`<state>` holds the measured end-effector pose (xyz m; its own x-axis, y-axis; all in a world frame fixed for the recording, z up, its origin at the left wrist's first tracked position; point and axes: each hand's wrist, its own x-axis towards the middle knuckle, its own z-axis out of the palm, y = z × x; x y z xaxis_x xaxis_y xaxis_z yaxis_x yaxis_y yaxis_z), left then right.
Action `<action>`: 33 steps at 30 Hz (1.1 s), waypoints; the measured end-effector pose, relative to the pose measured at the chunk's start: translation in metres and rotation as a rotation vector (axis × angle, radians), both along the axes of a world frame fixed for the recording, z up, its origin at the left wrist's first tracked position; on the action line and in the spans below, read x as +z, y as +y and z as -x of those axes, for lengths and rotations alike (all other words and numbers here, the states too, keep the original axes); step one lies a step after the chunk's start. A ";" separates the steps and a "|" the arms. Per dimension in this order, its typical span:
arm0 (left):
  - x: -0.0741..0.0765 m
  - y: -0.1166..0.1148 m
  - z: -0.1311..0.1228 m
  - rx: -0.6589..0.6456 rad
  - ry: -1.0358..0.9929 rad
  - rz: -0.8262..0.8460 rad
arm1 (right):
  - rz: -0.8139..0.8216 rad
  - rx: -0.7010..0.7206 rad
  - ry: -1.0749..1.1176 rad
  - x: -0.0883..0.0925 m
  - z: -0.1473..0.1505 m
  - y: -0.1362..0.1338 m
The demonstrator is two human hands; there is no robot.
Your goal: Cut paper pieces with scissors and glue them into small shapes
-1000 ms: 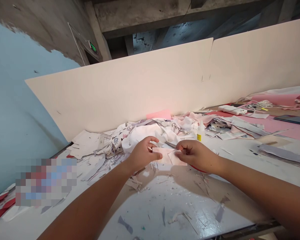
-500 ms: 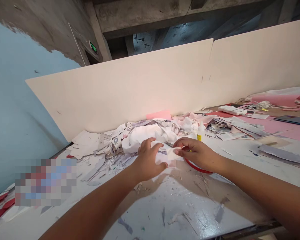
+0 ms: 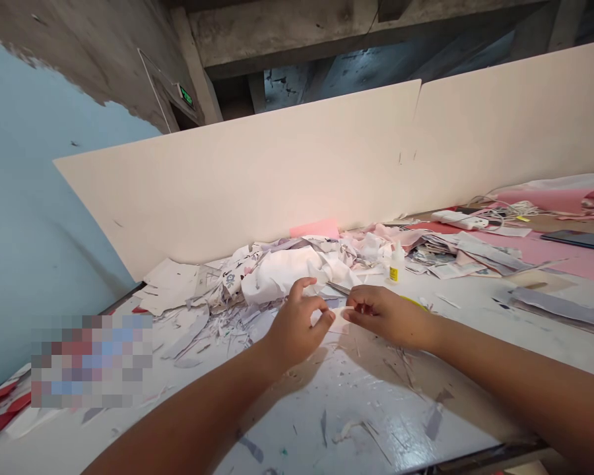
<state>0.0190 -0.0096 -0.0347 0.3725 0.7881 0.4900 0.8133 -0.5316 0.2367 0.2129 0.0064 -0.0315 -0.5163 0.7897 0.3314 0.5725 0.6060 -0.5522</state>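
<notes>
Between my hands is a small pale piece of paper point(image 3: 342, 321), just above the white table. My left hand point(image 3: 297, 330) pinches its left edge between thumb and index finger, the other fingers raised. My right hand point(image 3: 389, 315) is closed, its thumb and fingertips on the paper's right edge. Scissors point(image 3: 337, 288) are also in my right hand. Their metal blades point left past the knuckles, and a yellow-green handle loop shows behind the hand. Most of the handle is hidden.
Paper scraps point(image 3: 282, 274) are heaped along the white partition point(image 3: 277, 185). A small bottle with a yellow label point(image 3: 394, 270) stands beyond my right hand. Farther right lie a white power strip point(image 3: 459, 220), a dark phone point(image 3: 581, 239) and pink sheets point(image 3: 544, 257).
My left hand has closed from spread fingers to a pinch at the paper's edge. The scissors have turned in my right hand; the red handle loop no longer shows below it.
</notes>
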 end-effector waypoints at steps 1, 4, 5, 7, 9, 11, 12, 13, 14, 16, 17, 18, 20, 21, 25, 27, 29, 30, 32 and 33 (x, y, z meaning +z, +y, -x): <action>0.002 0.003 0.003 0.030 0.075 0.013 | -0.026 -0.010 -0.026 0.000 -0.001 0.000; 0.008 0.010 0.011 0.142 0.351 -0.048 | -0.041 -0.026 -0.093 0.001 -0.002 0.000; 0.009 0.011 0.011 0.176 0.393 -0.097 | -0.038 -0.022 -0.105 0.001 -0.002 0.000; 0.011 0.009 0.009 0.215 0.411 -0.217 | -0.051 0.000 -0.112 0.001 0.000 -0.002; 0.011 0.003 0.005 0.187 0.393 -0.290 | -0.081 0.025 -0.099 0.000 0.003 -0.003; 0.011 -0.003 0.000 0.048 0.318 -0.207 | -0.103 0.032 -0.086 0.000 0.004 -0.004; 0.010 -0.006 -0.002 -0.042 0.249 -0.123 | -0.110 0.029 -0.082 -0.001 0.005 -0.004; 0.009 -0.009 -0.004 -0.126 0.156 -0.023 | -0.112 0.024 -0.078 -0.001 0.005 -0.004; 0.008 -0.010 -0.006 -0.194 0.042 0.091 | -0.110 0.021 -0.072 -0.001 0.005 -0.004; 0.003 -0.012 -0.009 -0.266 -0.219 0.344 | -0.094 0.021 -0.048 -0.002 0.005 -0.003; 0.001 -0.012 -0.010 -0.271 -0.346 0.464 | -0.079 0.027 -0.032 -0.002 0.006 -0.003; -0.002 -0.012 -0.012 -0.266 -0.457 0.563 | -0.061 0.036 -0.015 -0.003 0.006 -0.002; -0.007 -0.010 -0.014 -0.237 -0.627 0.667 | -0.021 0.056 0.015 -0.004 0.008 -0.003; -0.009 -0.009 -0.014 -0.216 -0.689 0.674 | 0.000 0.062 0.028 -0.005 0.009 -0.004; -0.017 -0.005 -0.016 -0.174 -0.804 0.633 | 0.064 0.035 0.068 -0.006 0.011 -0.007; -0.019 -0.006 -0.016 -0.151 -0.814 0.610 | 0.056 0.005 0.083 -0.002 0.007 -0.004; -0.019 -0.008 -0.018 -0.110 -0.820 0.614 | -0.002 -0.093 0.145 0.004 -0.003 0.006; -0.019 -0.010 -0.018 -0.092 -0.825 0.628 | -0.054 -0.186 0.208 0.008 -0.010 0.014; -0.016 -0.013 -0.020 -0.066 -0.834 0.666 | -0.187 -0.559 0.428 0.012 -0.029 0.034; -0.015 -0.014 -0.021 -0.053 -0.836 0.680 | -0.197 -0.739 0.490 0.012 -0.040 0.046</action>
<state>0.0396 -0.0235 -0.0501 0.1647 0.9838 0.0704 0.2371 -0.1087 0.9654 0.2529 0.0520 -0.0191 0.3339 0.7695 0.5444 0.5813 0.2865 -0.7616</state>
